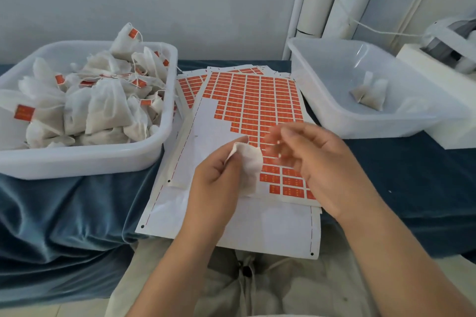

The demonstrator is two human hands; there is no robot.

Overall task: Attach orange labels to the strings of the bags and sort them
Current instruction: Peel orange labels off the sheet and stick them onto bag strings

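My left hand (219, 177) grips a small white bag (248, 162) over the sheet of orange labels (257, 102) in the middle of the table. My right hand (316, 162) hovers just right of the bag with its fingers loosely curled; it is blurred, and I cannot tell whether it pinches a string or a label. The white bin on the left (85, 159) is piled with bags that carry orange labels (24, 112). A second white bin on the right (360, 120) holds one or two unlabelled bags (369, 93).
More label sheets lie stacked under the top one, over a dark blue cloth (64, 213) that covers the table. White rolls (316, 2) lean against the wall at the back right. A white machine (443, 64) stands at the far right edge.
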